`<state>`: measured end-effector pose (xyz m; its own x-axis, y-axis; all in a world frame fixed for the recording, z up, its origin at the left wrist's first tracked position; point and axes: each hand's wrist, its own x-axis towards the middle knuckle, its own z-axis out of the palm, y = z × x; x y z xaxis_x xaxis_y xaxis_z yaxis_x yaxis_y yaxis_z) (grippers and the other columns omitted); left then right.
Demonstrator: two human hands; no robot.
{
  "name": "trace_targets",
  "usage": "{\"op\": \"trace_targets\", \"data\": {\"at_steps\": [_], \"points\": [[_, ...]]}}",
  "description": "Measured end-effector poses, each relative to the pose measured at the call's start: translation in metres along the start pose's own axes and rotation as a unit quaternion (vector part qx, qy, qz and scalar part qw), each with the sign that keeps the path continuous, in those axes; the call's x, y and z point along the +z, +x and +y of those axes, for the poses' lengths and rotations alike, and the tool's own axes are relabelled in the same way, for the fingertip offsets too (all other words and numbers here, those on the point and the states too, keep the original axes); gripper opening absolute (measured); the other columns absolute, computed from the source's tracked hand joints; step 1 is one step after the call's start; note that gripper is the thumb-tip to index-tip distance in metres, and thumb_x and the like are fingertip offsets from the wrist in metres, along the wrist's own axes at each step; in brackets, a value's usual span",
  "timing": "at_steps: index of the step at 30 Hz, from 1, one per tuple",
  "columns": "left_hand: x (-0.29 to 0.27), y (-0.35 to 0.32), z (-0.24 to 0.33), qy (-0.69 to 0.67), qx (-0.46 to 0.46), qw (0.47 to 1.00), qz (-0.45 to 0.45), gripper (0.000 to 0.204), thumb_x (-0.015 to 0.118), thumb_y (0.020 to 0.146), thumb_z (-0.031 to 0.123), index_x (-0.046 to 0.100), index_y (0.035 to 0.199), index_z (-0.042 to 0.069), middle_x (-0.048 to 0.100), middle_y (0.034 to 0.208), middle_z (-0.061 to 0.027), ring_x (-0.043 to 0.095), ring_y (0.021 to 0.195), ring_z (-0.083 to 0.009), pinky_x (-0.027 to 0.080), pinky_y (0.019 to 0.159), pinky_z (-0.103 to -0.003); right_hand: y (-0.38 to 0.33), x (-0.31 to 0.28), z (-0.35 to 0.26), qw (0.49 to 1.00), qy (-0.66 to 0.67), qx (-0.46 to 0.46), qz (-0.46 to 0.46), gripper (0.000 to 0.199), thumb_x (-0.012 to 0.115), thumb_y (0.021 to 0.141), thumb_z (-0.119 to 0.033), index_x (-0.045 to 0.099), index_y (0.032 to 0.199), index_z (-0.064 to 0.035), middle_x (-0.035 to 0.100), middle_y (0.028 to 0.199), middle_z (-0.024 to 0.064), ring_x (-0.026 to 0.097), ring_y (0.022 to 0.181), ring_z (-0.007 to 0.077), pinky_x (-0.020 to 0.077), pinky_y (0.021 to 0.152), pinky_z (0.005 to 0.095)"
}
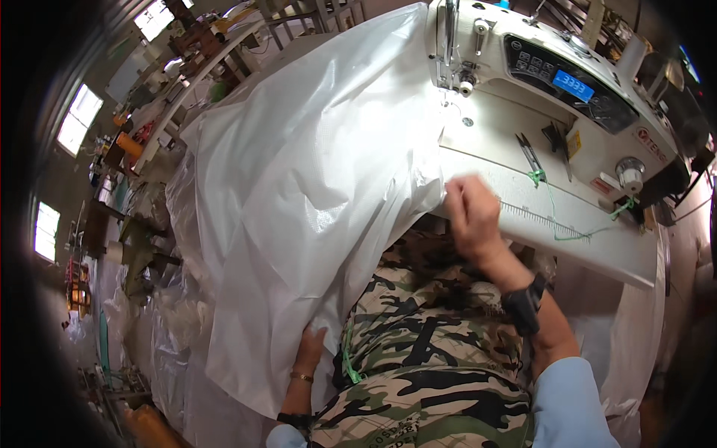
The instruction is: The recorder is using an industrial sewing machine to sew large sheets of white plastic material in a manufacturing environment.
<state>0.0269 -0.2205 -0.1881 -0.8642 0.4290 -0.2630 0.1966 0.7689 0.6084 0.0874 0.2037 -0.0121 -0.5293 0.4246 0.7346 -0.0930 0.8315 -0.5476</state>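
A large white plastic-like sheet drapes over the left of the sewing machine's bed and hangs down beside my lap. My right hand, slightly blurred, is closed at the sheet's right edge, where folds gather toward its fingers. Low down, my left hand touches the hanging part of the sheet; its fingers are mostly hidden in the folds. Above the sheet's right edge stands the white sewing machine, its needle area brightly lit.
On the machine bed lie dark thread snips tied with green string. A ruler scale runs along the bed's front edge. The machine's control panel is lit. More crumpled sheeting lies at left, below a cluttered bench.
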Motion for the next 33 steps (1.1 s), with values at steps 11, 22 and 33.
{"op": "trace_targets", "data": {"at_steps": [11, 22, 33], "points": [[-0.267, 0.105, 0.037, 0.141, -0.013, 0.973, 0.183, 0.066, 0.065, 0.093, 0.023, 0.039, 0.148, -0.003, 0.049, 0.146, -0.0227, 0.046, 0.136, -0.0347, 0.034, 0.115, -0.039, -0.110, 0.127, -0.005, 0.894, 0.210, 0.395, -0.006, 0.046, 0.070, 0.089, -0.035, 0.060, 0.109, 0.0063, 0.067, 0.088, 0.0219, 0.064, 0.080, 0.0309, 0.0495, 0.076, 0.0418], [-0.154, 0.240, 0.024, 0.115, 0.191, 0.969, 0.103, 0.062, 0.061, 0.094, 0.034, 0.046, 0.142, -0.002, 0.051, 0.145, -0.0212, 0.049, 0.132, -0.0375, 0.037, 0.112, -0.042, -0.066, -0.085, -0.084, 0.722, 0.491, 0.332, -0.358, 0.026, 0.064, 0.097, -0.023, 0.069, 0.099, 0.0034, 0.067, 0.088, 0.0022, 0.060, 0.081, 0.0113, 0.0495, 0.072, 0.0278], [-0.124, 0.153, 0.097, 0.154, 0.174, 0.954, 0.187, 0.037, 0.059, 0.096, 0.028, 0.065, 0.122, 0.002, 0.068, 0.117, -0.0209, 0.063, 0.109, -0.0385, 0.049, 0.095, -0.043, -0.105, -0.106, -0.050, 0.958, -0.064, 0.248, -0.131, 0.013, 0.066, 0.091, -0.011, 0.063, 0.093, 0.0016, 0.064, 0.077, 0.0124, 0.064, 0.070, 0.0249, 0.0491, 0.064, 0.0351]]}}
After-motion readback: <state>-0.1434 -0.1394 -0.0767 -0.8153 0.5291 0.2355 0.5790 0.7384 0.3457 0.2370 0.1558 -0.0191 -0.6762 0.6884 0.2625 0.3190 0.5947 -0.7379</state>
